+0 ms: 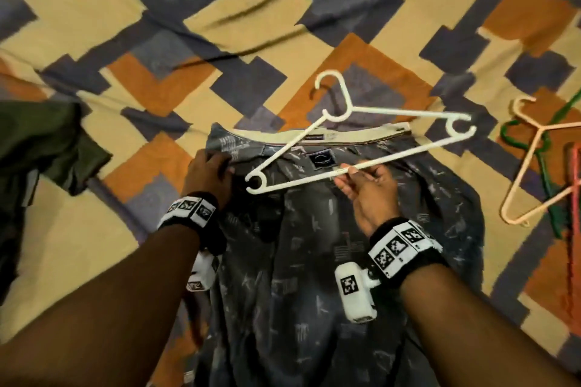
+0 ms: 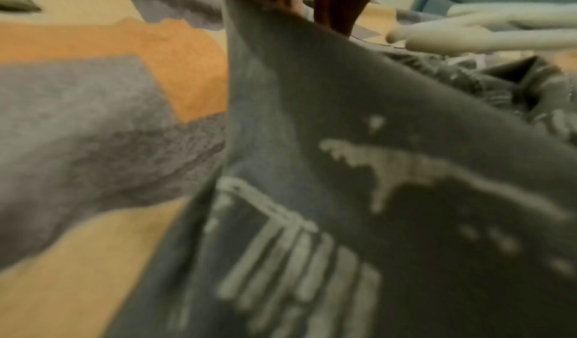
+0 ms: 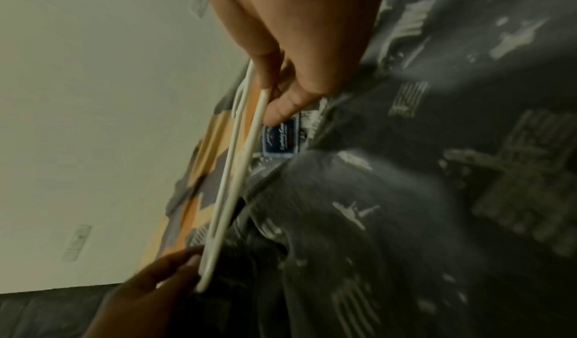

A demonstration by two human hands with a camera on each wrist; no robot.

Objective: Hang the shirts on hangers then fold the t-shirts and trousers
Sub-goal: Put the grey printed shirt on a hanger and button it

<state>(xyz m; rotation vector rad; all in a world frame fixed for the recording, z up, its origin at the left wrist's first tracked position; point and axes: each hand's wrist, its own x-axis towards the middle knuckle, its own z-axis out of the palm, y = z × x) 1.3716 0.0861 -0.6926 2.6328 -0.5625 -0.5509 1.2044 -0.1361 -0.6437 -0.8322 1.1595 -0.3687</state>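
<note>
The dark grey shirt with pale printed marks [image 1: 314, 245] lies flat on the bed, collar away from the person and tail towards them, spread over a patchwork bedspread of cream, orange and slate blocks [image 1: 125, 25]. Just above its collar hangs the white plastic hanger [image 1: 361, 148], its long bar running almost crosswise and tilted so the left end dips low. The right hand [image 1: 361, 188] pinches that bottom bar near the middle; the left hand [image 1: 207, 176] grips the shirt's left shoulder by the collar and lifts the cloth, with the hanger's low end just beside it. I'd judge that end goes into that shoulder first, so the left hand is the nearer one. A dark green garment [image 1: 41, 148] lies to the left, spare hangers [image 1: 534, 160] to the right
</note>
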